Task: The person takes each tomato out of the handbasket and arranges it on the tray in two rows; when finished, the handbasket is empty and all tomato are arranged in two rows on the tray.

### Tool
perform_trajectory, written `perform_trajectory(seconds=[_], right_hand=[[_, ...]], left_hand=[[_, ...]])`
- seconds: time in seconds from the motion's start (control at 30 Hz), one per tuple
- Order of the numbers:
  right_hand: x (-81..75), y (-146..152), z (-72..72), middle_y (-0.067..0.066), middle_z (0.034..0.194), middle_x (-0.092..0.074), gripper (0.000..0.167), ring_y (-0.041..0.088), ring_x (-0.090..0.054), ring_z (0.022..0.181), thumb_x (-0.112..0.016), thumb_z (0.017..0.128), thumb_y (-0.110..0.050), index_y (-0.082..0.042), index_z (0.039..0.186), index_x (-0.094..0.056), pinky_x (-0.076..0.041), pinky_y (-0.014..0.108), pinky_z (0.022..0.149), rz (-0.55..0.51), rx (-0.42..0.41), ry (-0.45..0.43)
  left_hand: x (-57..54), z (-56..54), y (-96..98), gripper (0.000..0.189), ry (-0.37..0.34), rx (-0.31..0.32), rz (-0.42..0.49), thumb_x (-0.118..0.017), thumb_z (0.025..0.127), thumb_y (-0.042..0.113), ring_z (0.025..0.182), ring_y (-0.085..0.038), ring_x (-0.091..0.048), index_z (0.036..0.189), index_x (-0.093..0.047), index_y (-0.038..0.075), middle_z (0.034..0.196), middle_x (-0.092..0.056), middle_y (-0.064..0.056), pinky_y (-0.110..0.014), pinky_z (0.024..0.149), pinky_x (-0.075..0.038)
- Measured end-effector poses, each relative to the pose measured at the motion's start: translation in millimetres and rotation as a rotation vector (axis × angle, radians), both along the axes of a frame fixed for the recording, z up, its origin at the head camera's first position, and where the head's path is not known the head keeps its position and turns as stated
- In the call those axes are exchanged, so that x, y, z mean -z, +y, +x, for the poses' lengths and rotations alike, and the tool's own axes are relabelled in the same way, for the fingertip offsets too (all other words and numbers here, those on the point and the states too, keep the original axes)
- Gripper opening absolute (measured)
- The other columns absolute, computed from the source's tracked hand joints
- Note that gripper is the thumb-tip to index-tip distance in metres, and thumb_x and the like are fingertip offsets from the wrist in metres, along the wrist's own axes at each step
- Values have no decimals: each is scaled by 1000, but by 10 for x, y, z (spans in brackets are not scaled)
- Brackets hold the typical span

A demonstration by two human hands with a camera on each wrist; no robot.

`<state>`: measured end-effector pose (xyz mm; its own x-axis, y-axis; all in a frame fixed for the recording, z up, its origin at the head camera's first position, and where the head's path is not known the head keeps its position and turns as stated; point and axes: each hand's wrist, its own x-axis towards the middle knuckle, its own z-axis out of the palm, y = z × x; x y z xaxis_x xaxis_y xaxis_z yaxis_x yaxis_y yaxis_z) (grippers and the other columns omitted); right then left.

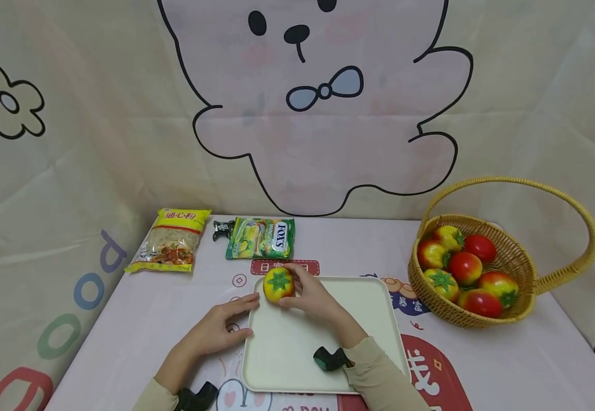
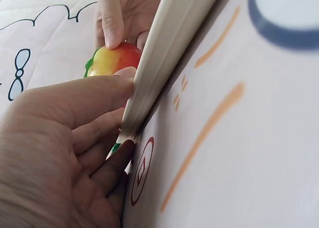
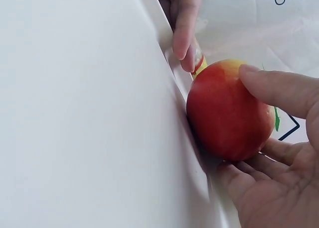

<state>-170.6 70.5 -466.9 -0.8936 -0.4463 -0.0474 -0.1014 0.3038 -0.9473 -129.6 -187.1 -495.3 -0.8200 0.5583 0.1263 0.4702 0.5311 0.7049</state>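
My right hand point(image 1: 314, 298) holds a toy tomato point(image 1: 278, 284), yellow and red with a green leafy top, at the far left corner of the cream tray point(image 1: 282, 354). In the right wrist view, the thumb lies on one side of the tomato point(image 3: 224, 116) and the fingers on the other. Beside the tray's left edge is my left hand point(image 1: 214, 330), fingers extended and fingertips at the rim. The left wrist view shows a fingertip against the tray's side point(image 2: 154, 63), with other fingers lower along it.
A wicker basket point(image 1: 526, 251) of toy fruit and vegetables stands at the right, its tall handle raised. Along the back lie a yellow pasta bag point(image 1: 171, 240), a small black packet point(image 1: 222, 229) and a green FOX'S packet point(image 1: 260, 238). A printed cloth covers the table.
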Motion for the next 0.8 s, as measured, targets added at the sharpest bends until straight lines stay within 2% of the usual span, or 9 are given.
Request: perform_trajectory(seconds=[0.27, 0.53, 0.8], right_hand=[[-225, -8, 88, 23, 147, -34, 75, 37, -35, 137, -71, 83, -4, 3, 144, -28, -33, 48, 111, 15, -28, -2], [-18, 21, 5, 15, 151, -32, 83, 30, -33, 140, -75, 81, -13, -7, 148, -26, -31, 44, 113, 39, -8, -14], [-41, 87, -8, 13, 150, -36, 84, 29, -34, 140, -77, 80, -21, -6, 147, -29, -30, 42, 114, 23, 17, 0]], left_hand=[[-14, 3, 5, 55, -20, -7, -2, -71, 84, 36, 134, -27, -43, 133, -56, 16, 144, -48, 2, -52, 107, -37], [-8, 2, -1, 55, -15, -3, 0, -71, 84, 36, 134, -27, -43, 134, -56, 17, 144, -47, 2, -51, 108, -36], [-8, 2, 2, 55, 1, 4, -9, -71, 84, 35, 133, -27, -44, 133, -56, 16, 144, -48, 1, -51, 107, -38]])
